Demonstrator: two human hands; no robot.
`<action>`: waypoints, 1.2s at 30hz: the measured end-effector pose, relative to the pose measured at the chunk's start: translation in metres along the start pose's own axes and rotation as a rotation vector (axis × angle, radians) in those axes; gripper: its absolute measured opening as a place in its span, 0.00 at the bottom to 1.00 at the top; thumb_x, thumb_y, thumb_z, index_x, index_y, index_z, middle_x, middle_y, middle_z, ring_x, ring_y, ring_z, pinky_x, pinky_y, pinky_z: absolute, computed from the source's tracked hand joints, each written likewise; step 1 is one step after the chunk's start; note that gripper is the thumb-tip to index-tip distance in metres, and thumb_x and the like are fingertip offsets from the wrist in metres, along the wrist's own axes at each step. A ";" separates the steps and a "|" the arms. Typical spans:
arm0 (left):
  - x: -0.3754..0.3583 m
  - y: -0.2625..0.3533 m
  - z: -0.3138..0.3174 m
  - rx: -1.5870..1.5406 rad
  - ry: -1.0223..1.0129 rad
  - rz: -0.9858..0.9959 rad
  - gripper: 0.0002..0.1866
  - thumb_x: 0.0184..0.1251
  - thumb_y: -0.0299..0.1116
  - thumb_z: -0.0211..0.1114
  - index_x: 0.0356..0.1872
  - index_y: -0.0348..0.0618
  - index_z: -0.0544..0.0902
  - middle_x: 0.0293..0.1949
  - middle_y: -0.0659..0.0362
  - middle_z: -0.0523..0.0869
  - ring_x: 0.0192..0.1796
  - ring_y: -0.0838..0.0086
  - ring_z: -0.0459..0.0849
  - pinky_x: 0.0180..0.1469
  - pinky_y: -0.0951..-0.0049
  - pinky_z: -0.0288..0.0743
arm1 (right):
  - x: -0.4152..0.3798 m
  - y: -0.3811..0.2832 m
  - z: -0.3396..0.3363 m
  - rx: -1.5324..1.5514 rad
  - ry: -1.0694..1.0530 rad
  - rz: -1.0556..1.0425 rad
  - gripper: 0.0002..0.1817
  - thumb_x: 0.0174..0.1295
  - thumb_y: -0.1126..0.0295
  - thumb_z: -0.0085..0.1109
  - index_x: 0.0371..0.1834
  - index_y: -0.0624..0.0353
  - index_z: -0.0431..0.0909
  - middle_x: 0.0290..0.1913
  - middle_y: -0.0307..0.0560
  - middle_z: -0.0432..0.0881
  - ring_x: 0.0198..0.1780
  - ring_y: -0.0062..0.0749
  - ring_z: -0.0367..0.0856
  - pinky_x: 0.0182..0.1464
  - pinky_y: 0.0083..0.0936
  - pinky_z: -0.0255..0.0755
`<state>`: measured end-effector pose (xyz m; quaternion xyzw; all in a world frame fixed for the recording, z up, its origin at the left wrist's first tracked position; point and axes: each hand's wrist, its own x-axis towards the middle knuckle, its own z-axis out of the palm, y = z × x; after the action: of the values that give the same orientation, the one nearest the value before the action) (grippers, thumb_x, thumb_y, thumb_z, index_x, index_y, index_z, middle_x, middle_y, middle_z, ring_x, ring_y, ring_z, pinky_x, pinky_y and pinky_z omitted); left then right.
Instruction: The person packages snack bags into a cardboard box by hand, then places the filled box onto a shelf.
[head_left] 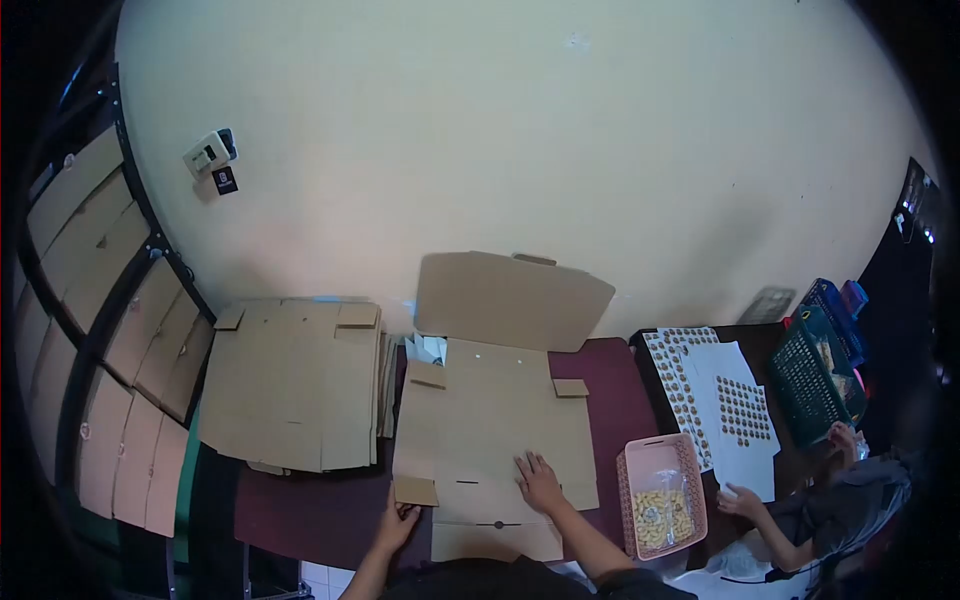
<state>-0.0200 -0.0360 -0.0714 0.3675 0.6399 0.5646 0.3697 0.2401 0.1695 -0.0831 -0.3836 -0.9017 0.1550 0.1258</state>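
A large unfolded cardboard box [500,420] lies in front of me, its back panel standing up against the wall. My left hand [397,522] is at its lower left corner, fingers closed on a small cardboard flap [415,491]. Flat on the box's main panel, right of a short slot, rests my right hand [540,484], fingers spread and holding nothing. Small flaps stick up at the left and right sides of the box.
Flat cardboard boxes [290,390] are stacked at left, beside a rack [98,350] of boxes. Rightward are a pink basket [663,449] with packed items, sticker sheets [742,411], a green basket [800,385] and another person [850,510].
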 end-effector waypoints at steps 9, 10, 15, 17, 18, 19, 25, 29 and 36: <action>0.007 0.089 0.060 1.019 -0.154 0.145 0.37 0.51 0.30 0.61 0.65 0.66 0.61 0.67 0.42 0.48 0.67 0.39 0.48 0.65 0.43 0.48 | -0.139 -0.010 -0.018 -0.091 0.206 0.233 0.21 0.54 0.71 0.52 0.54 0.60 0.69 0.53 0.62 0.68 0.54 0.57 0.67 0.56 0.43 0.63; 0.012 0.088 0.061 1.012 -0.161 0.146 0.37 0.51 0.30 0.61 0.65 0.66 0.61 0.67 0.42 0.48 0.67 0.39 0.48 0.65 0.43 0.48 | -0.153 -0.011 -0.018 -0.098 0.203 0.238 0.21 0.54 0.71 0.52 0.54 0.60 0.69 0.53 0.62 0.68 0.54 0.57 0.67 0.56 0.43 0.63; 0.036 0.091 0.052 1.133 -0.222 0.354 0.34 0.50 0.28 0.60 0.62 0.62 0.65 0.70 0.51 0.48 0.69 0.42 0.45 0.65 0.41 0.45 | -0.193 -0.016 -0.018 0.213 0.122 0.657 0.23 0.57 0.69 0.52 0.57 0.60 0.65 0.37 0.56 0.72 0.40 0.47 0.74 0.44 0.39 0.70; 0.042 0.098 0.050 1.096 -0.309 0.361 0.33 0.49 0.26 0.61 0.60 0.60 0.67 0.70 0.54 0.49 0.70 0.47 0.48 0.66 0.42 0.47 | -0.190 -0.025 -0.019 0.441 0.136 0.846 0.26 0.57 0.68 0.55 0.58 0.65 0.62 0.27 0.48 0.75 0.28 0.37 0.76 0.34 0.31 0.72; 0.045 0.096 0.049 1.098 -0.310 0.355 0.33 0.49 0.26 0.61 0.60 0.60 0.67 0.70 0.54 0.49 0.70 0.47 0.48 0.66 0.42 0.47 | -0.185 -0.029 -0.020 0.443 0.129 0.847 0.26 0.57 0.68 0.55 0.58 0.65 0.62 0.27 0.48 0.75 0.28 0.37 0.76 0.34 0.31 0.72; 0.049 0.092 0.048 1.073 -0.337 0.397 0.31 0.50 0.25 0.59 0.59 0.61 0.69 0.70 0.54 0.51 0.69 0.47 0.51 0.65 0.42 0.50 | -0.179 -0.032 -0.019 0.659 0.239 0.866 0.26 0.57 0.69 0.55 0.57 0.67 0.62 0.29 0.48 0.76 0.27 0.35 0.76 0.30 0.28 0.72; 0.054 0.083 0.031 1.074 -0.318 0.464 0.23 0.60 0.25 0.47 0.55 0.61 0.74 0.67 0.57 0.58 0.69 0.52 0.55 0.66 0.46 0.52 | -0.140 -0.015 -0.043 1.651 0.395 0.888 0.20 0.60 0.69 0.48 0.53 0.69 0.65 0.34 0.52 0.78 0.25 0.33 0.78 0.25 0.23 0.76; 0.058 0.077 0.027 1.106 -0.410 0.607 0.26 0.53 0.24 0.57 0.57 0.55 0.71 0.67 0.57 0.58 0.69 0.51 0.54 0.67 0.49 0.52 | -0.107 -0.007 -0.093 1.820 0.433 0.803 0.09 0.57 0.74 0.48 0.38 0.66 0.73 0.29 0.48 0.77 0.23 0.33 0.77 0.29 0.23 0.77; 0.023 0.090 0.034 0.777 -0.351 0.613 0.26 0.45 0.31 0.68 0.50 0.52 0.75 0.56 0.56 0.73 0.66 0.61 0.62 0.67 0.54 0.54 | -0.082 -0.014 -0.142 1.965 0.319 0.605 0.05 0.56 0.76 0.49 0.34 0.62 0.73 0.29 0.43 0.77 0.28 0.31 0.79 0.32 0.23 0.79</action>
<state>0.0043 0.0082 0.0132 0.7370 0.5936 0.2977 0.1257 0.3349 0.1265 0.0443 -0.3381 -0.2172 0.7937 0.4567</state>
